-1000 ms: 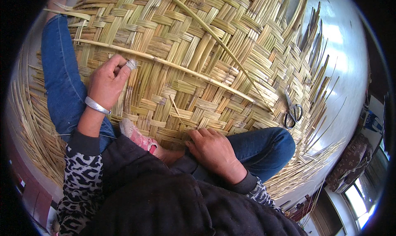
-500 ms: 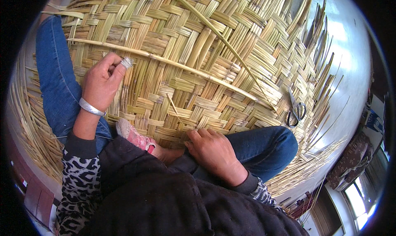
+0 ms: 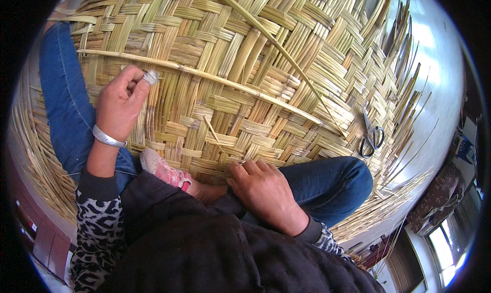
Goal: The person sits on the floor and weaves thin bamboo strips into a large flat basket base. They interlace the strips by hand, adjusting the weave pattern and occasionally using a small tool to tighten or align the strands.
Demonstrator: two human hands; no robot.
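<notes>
A large woven mat (image 3: 225, 104) of flat yellow-green split stalks spreads before me, and I sit on it. Over its left part is my left hand (image 3: 120, 101), closed with thumb against curled fingers. A whitish wrapping shows at the thumb tip; anything inside the fingers is hidden. My right hand (image 3: 261, 188) lies palm down near my bent leg, fingers extended and holding nothing. One long loose stalk (image 3: 204, 75) crosses the mat just beyond my left hand. Another thin strip (image 3: 276, 45) slants from the top toward the right.
Black-handled scissors (image 3: 371, 137) lie on the mat's right side, beyond my knee (image 3: 353, 178). Uneven stalk ends (image 3: 409, 83) stick out along the right edge over a shiny grey floor (image 3: 440, 73). A short broken strip (image 3: 212, 132) rests on the weave between my hands.
My left hand has shifted slightly left, still closed. The right hand keeps its place. The view has turned a little, and the scissors lie as before.
</notes>
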